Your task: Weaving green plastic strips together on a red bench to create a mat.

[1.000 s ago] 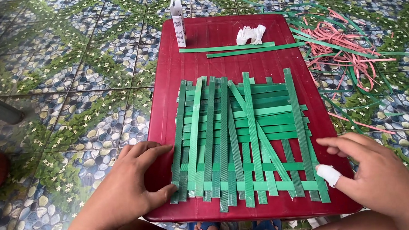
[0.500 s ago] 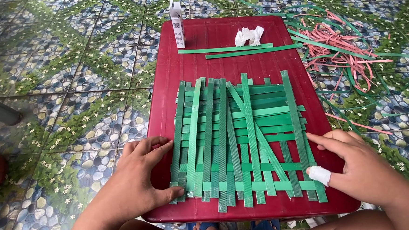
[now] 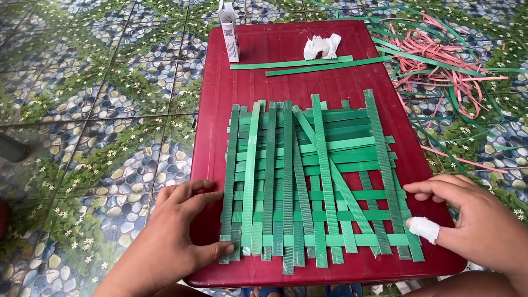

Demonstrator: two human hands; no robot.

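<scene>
1. Half-woven mat of green strips (image 3: 314, 182) lies flat on the red worktop (image 3: 282, 45), filling most of its near half. The weave is pretty loose, and one upright strip runs diagonally across the others instead of straight.
2. Left hand (image 3: 172, 237) is open and flat, fingers spread, thumb tip touching the mat's near-left corner. It's pressing or steadying, not gripping anything.
3. Right hand (image 3: 478, 221) is open too, fingers loosely curled, holding nothing. The thumb has a white bandage (image 3: 423, 229) on it and sits right against the mat's near-right corner.
4. Behind the mat: two loose green strips (image 3: 308, 65) lying crosswise, a crumpled white tissue (image 3: 322, 46) and a small white carton (image 3: 229, 30) standing upright at the far edge.
5. On the tiled floor (image 3: 94, 133) to the right there's a tangled pile of pink and green strips (image 3: 446, 60).
6. What could go wrong, I'd guess: nothing locks the strips, so any shove from either side could slide the uprights together or pop the crosswise ones out.
7. That slanted strip will probably throw off the spacing if it's left.
8. The near edge hangs close to the worktop's rim, so strip ends could slip over it.
</scene>
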